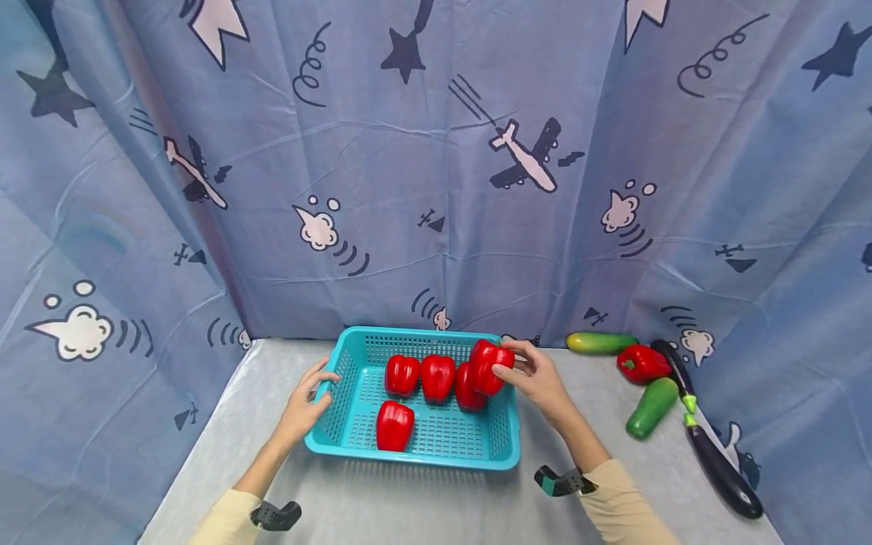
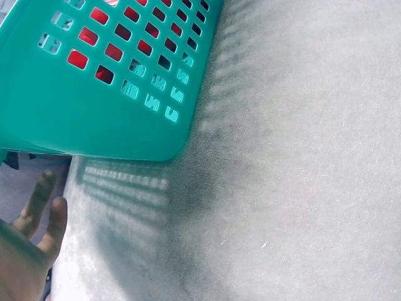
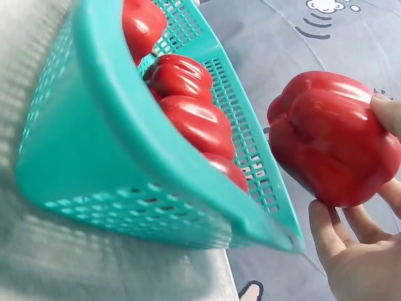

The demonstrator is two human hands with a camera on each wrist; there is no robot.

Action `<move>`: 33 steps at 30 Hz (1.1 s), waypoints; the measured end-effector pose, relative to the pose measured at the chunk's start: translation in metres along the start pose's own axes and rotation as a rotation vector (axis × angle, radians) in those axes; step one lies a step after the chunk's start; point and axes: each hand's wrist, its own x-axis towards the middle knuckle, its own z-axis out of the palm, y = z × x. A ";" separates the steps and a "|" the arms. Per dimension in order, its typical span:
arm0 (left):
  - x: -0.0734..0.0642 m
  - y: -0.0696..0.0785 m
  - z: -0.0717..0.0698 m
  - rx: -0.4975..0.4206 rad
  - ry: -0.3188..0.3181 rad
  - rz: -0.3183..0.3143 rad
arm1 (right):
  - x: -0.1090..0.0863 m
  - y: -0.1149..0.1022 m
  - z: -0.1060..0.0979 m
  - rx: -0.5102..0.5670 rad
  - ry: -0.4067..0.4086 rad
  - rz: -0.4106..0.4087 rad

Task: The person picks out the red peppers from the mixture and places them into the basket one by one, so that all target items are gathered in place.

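Observation:
A blue-green plastic basket [image 1: 436, 456] stands on the table with several red bell peppers inside, one of them a pepper [image 1: 395, 425] near its front. Above the basket's right end, my right hand [image 1: 541, 378] holds another red bell pepper [image 3: 332, 138] between thumb and fingers. In the right wrist view this pepper is raised beside the basket rim, clear of the peppers inside. My left hand [image 1: 304, 405] is at the basket's left side, its fingers spread by the rim; whether they touch it, I cannot tell. The left wrist view shows two extended fingers below the basket corner.
Right of the basket lie a yellow-green cucumber-like vegetable [image 1: 599, 343], a red bell pepper [image 1: 643, 364], a green vegetable [image 1: 652, 409] and two dark eggplants, one of them an eggplant [image 1: 725, 469] at the table's right edge. A blue patterned curtain [image 1: 436, 227] hangs behind the table.

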 end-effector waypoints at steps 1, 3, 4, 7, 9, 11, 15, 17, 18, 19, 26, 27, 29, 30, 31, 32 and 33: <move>0.000 0.000 0.000 0.000 -0.001 0.002 | 0.000 0.000 0.002 0.003 0.000 0.004; 0.000 0.000 0.000 -0.003 -0.003 0.007 | 0.001 0.000 0.004 0.016 -0.008 0.021; 0.000 0.001 0.000 -0.005 -0.003 0.007 | 0.002 -0.001 0.006 0.026 -0.014 0.032; 0.000 0.002 -0.001 -0.012 -0.005 0.009 | 0.003 -0.003 0.010 0.057 -0.042 0.054; 0.000 0.003 -0.001 -0.011 -0.007 0.013 | 0.004 -0.004 0.013 0.092 -0.067 0.070; 0.000 0.003 -0.002 -0.008 -0.009 0.014 | 0.005 -0.003 0.015 0.117 -0.084 0.074; 0.002 -0.002 -0.001 -0.002 -0.005 0.007 | 0.006 -0.002 0.020 0.146 -0.102 0.049; 0.003 -0.010 0.001 -0.002 0.003 0.007 | 0.007 -0.001 0.022 0.143 -0.099 0.041; 0.004 -0.015 0.002 0.001 0.007 0.011 | 0.007 0.000 0.023 0.140 -0.096 0.040; 0.005 -0.020 0.002 0.006 0.010 0.017 | 0.007 0.000 0.024 0.139 -0.087 0.044; 0.010 -0.042 0.002 0.081 0.017 0.081 | 0.009 -0.001 0.034 0.136 -0.065 0.106; 0.010 -0.042 0.001 0.085 0.016 0.092 | 0.009 -0.001 0.035 0.140 -0.065 0.111; 0.011 -0.043 0.000 0.101 0.009 0.106 | 0.010 -0.002 0.037 0.150 -0.067 0.112; 0.011 -0.043 0.000 0.108 0.006 0.111 | 0.010 -0.002 0.038 0.158 -0.076 0.107; 0.011 -0.043 -0.001 0.112 0.002 0.115 | 0.010 -0.002 0.039 0.168 -0.091 0.102; 0.011 -0.043 -0.001 0.117 0.001 0.115 | 0.010 -0.002 0.040 0.176 -0.109 0.096; 0.012 -0.042 -0.001 0.121 -0.002 0.112 | 0.010 -0.002 0.040 0.183 -0.127 0.090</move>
